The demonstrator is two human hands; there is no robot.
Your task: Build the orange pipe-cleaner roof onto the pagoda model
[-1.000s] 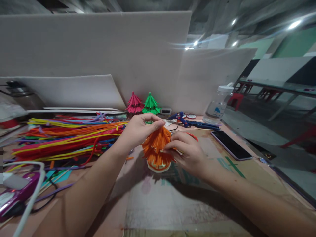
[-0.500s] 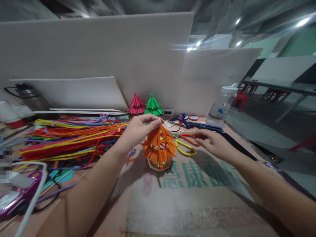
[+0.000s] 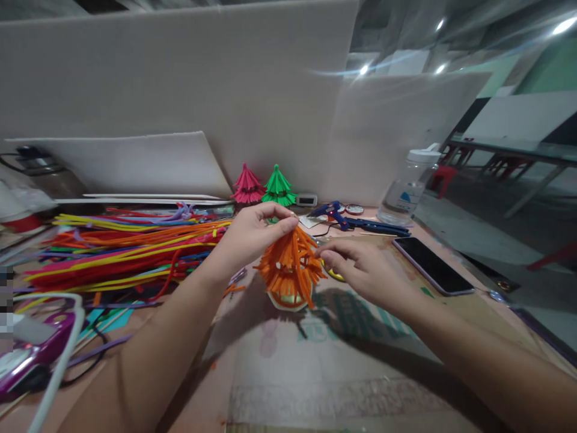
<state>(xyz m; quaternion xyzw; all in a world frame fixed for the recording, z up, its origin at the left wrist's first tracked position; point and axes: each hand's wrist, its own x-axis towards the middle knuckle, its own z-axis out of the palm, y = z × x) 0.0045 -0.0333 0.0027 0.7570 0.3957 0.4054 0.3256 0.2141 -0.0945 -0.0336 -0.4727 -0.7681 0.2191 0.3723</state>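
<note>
An orange pipe-cleaner tree [image 3: 288, 270] with tiered fringes stands on a pale, many-sided base. The thumb and fingers of my left hand [image 3: 256, 237] pinch it at the peak. Close against its right fringe is my right hand [image 3: 360, 264], thumb and index finger drawn together; whether a strand lies between them is hidden. Scissors lie behind that hand, mostly covered, with part of a yellow handle [image 3: 334, 273] showing. Further back, a pink pipe-cleaner tree [image 3: 247, 185] and a green one [image 3: 278, 185] stand side by side.
Bundles of coloured pipe cleaners [image 3: 121, 255] spread across the left. A blue glue gun [image 3: 331, 211], a clear water bottle [image 3: 403, 189] and a phone [image 3: 433, 264] are on the right. A purple device [image 3: 40, 355] with a white cable sits at lower left. White boards [image 3: 171, 84] stand behind.
My right hand has moved left, from beside the scissors to the tree's right side, uncovering the phone. My left hand keeps its pinch on the peak. The tree's front strand has shifted right.
</note>
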